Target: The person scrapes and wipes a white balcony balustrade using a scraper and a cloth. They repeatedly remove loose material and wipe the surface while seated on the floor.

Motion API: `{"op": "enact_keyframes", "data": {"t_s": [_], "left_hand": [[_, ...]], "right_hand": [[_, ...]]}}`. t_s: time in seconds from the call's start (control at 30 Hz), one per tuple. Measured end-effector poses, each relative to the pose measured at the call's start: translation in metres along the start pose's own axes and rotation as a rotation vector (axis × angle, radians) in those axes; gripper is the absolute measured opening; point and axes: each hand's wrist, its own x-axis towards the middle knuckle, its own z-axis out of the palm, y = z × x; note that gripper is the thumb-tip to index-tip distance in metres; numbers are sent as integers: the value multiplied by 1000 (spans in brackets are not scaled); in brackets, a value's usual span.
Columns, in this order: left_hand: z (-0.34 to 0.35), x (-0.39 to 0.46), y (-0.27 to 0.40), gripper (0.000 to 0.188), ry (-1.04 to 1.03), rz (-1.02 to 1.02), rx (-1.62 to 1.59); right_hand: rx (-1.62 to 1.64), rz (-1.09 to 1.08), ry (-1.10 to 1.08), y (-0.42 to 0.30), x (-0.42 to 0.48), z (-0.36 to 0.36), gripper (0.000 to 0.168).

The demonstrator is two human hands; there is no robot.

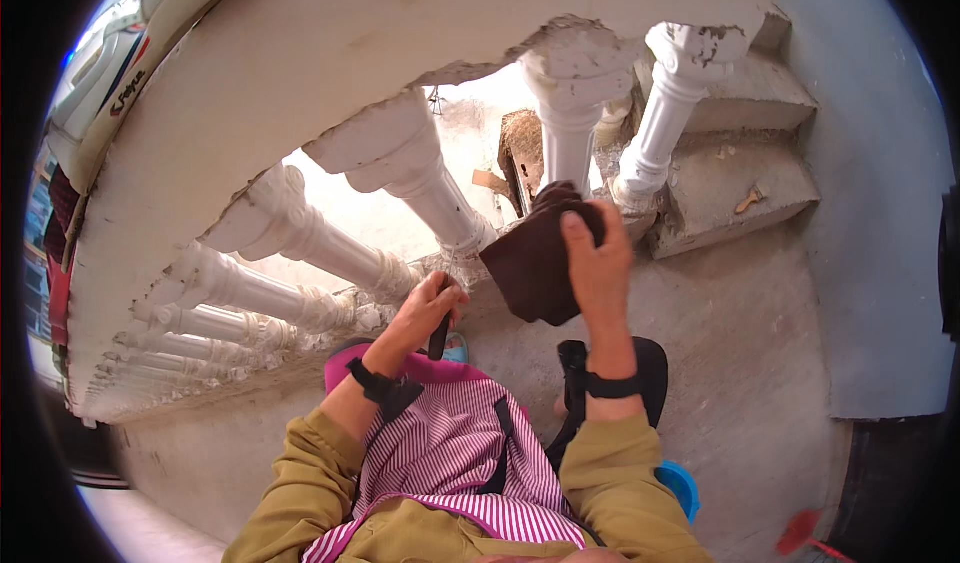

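Note:
My right hand (604, 270) grips a folded dark brown cloth (536, 266), held in front of the lower part of a white fluted baluster (566, 139). Lower and to the left, my left hand (424, 311) is closed around the dark handle (440, 338) of a slim tool. A thin light shaft seems to rise from that fist, but its tip cannot be made out. The nearest post to this hand is another white baluster (439, 188), whose base has a rough, flaky surface.
A pale handrail (315, 60) with a chipped underside arches over the row of balusters. Concrete steps (739, 180) rise at the right, with a small wooden-handled brush (748, 200) on one. A blue bucket (681, 488) and a red fly swatter (799, 533) are at lower right.

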Motion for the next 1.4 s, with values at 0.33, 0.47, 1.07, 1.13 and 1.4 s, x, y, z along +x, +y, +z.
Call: {"op": "enact_keyframes", "data": {"t_s": [0.33,0.47,1.07,1.13,1.4], "left_hand": [[-20,53,18,24,56,-54,346],[-15,55,-5,25,142,-43,320],[-4,57,-10,25,132,-120,258],[2,56,2,26,242,0,236],[-22,59,-49,22,-44,-83,755]], "right_hand": [[258,-54,126,20,-1,-58,32],[317,-1,129,28,4,-64,33],[359,4,195,41,15,-66,34],[374,2,192,43,12,-67,35],[302,-4,211,49,18,-51,38]]}}
